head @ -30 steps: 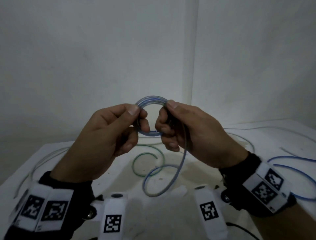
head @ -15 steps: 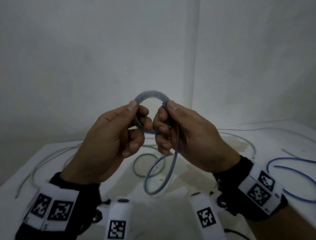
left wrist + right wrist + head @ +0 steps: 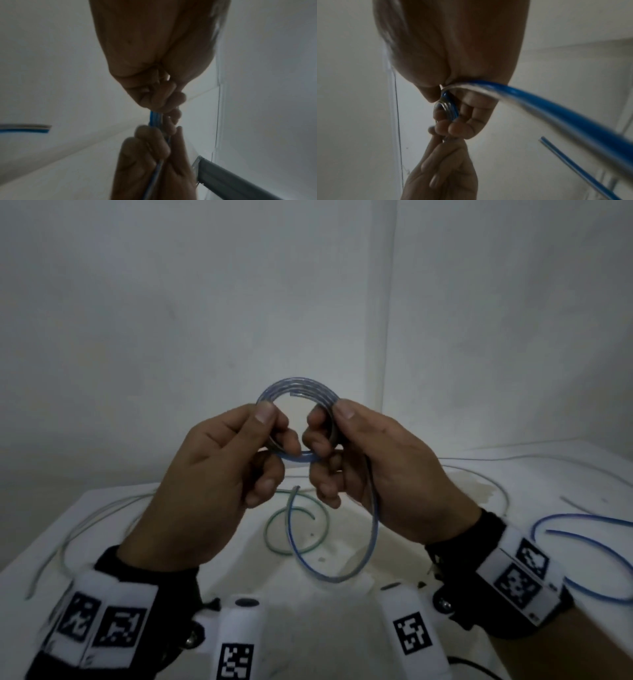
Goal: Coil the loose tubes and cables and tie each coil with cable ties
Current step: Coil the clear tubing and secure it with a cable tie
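Hands (image 3: 301, 474) pinch coiled blue-striped tube (image 3: 298, 386) above table (image 3: 178, 542).

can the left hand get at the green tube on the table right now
Probably not yet: the left hand grips the blue tube coil in the air with the right hand. The green tube lies uncovered below.

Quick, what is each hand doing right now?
Left hand: closed, pinching the blue tube coil.
Right hand: closed, gripping the same coil's other side.
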`<state>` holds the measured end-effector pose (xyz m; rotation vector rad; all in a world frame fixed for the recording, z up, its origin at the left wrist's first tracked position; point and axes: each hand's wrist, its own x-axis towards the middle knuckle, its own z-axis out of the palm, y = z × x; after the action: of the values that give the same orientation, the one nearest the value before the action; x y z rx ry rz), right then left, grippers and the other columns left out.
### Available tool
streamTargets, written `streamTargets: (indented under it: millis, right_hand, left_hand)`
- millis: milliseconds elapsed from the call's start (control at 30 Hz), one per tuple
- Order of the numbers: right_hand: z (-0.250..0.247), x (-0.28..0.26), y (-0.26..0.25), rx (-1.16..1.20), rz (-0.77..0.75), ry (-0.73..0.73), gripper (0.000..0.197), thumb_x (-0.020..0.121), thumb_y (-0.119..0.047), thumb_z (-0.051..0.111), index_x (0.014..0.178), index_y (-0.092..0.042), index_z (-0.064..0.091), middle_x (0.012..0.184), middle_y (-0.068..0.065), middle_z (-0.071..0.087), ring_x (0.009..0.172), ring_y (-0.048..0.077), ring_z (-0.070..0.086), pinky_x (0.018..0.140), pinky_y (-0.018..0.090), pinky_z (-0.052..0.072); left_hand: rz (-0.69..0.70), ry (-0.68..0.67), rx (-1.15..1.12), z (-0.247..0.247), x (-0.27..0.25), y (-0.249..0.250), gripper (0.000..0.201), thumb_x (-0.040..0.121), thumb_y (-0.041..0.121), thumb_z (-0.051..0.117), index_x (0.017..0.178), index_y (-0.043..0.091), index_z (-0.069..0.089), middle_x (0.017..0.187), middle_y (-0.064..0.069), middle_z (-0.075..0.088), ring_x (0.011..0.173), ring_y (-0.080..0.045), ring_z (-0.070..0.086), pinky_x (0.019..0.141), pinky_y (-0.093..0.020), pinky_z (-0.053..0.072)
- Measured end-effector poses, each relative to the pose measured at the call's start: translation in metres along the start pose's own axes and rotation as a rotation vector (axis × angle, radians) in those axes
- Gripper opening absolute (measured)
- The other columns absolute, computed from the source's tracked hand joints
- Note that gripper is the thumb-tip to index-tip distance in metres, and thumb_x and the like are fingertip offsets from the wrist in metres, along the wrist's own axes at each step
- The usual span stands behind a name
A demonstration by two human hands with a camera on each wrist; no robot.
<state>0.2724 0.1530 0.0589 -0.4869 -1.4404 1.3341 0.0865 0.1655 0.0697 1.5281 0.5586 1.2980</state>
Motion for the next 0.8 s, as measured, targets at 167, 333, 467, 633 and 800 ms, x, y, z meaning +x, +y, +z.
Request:
streamTargets:
  millis: [167, 333, 467, 633, 800]
  right_hand:
    - [-0.008, -0.003, -0.005, -0.141, 0.102, -0.084, 0.030, 0.109, -0.033, 0.038, 0.094, -0.010, 0.050, 0.077, 0.003, 0.042, 0.056, 0.017, 0.036, 0.054, 0.031, 0.039]
    - [0.000, 0.000, 0.001, -0.004, 0.009, -0.010, 0.029, 0.106, -0.033, 0.041, 0.098, -0.010, 0.057, 0.079, 0.003, 0.051, 0.054, 0.021, 0.046, 0.053, 0.033, 0.042]
    - [-0.008, -0.003, -0.005, -0.166, 0.094, -0.039, 0.031, 0.110, -0.033, 0.039, 0.092, -0.011, 0.052, 0.075, 0.003, 0.044, 0.053, 0.017, 0.038, 0.052, 0.031, 0.039]
    - [-0.006, -0.002, -0.004, -0.141, 0.047, 0.021, 0.031, 0.107, -0.035, 0.044, 0.098, -0.010, 0.059, 0.077, 0.002, 0.051, 0.055, 0.019, 0.044, 0.054, 0.033, 0.041]
    - [-0.012, -0.004, -0.008, -0.240, 0.094, 0.000, 0.032, 0.110, -0.034, 0.040, 0.093, -0.011, 0.055, 0.074, 0.001, 0.045, 0.053, 0.018, 0.038, 0.052, 0.032, 0.034]
  left_hand:
    - [-0.089, -0.118, 0.158, -0.011, -0.001, 0.003, 0.027, 0.098, 0.032, 0.058, 0.086, 0.013, 0.072, 0.078, -0.013, 0.069, 0.040, -0.013, 0.036, 0.040, -0.016, 0.025]
    - [0.008, 0.002, -0.013, 0.000, 0.000, -0.004, 0.025, 0.096, 0.029, 0.056, 0.085, 0.012, 0.071, 0.074, -0.009, 0.065, 0.041, -0.011, 0.037, 0.040, -0.019, 0.026]
    - [-0.080, -0.090, 0.109, -0.008, -0.001, 0.000, 0.030, 0.094, 0.035, 0.056, 0.090, 0.012, 0.074, 0.078, -0.014, 0.070, 0.037, -0.012, 0.037, 0.038, -0.014, 0.023]
    - [0.014, 0.032, 0.119, -0.004, 0.002, -0.003, 0.029, 0.094, 0.031, 0.055, 0.092, 0.005, 0.069, 0.074, -0.010, 0.067, 0.039, -0.013, 0.038, 0.037, -0.017, 0.028]
    - [-0.061, -0.049, 0.135, -0.006, 0.000, -0.003, 0.029, 0.097, 0.032, 0.056, 0.089, 0.007, 0.070, 0.075, -0.011, 0.069, 0.036, -0.012, 0.037, 0.037, -0.014, 0.025]
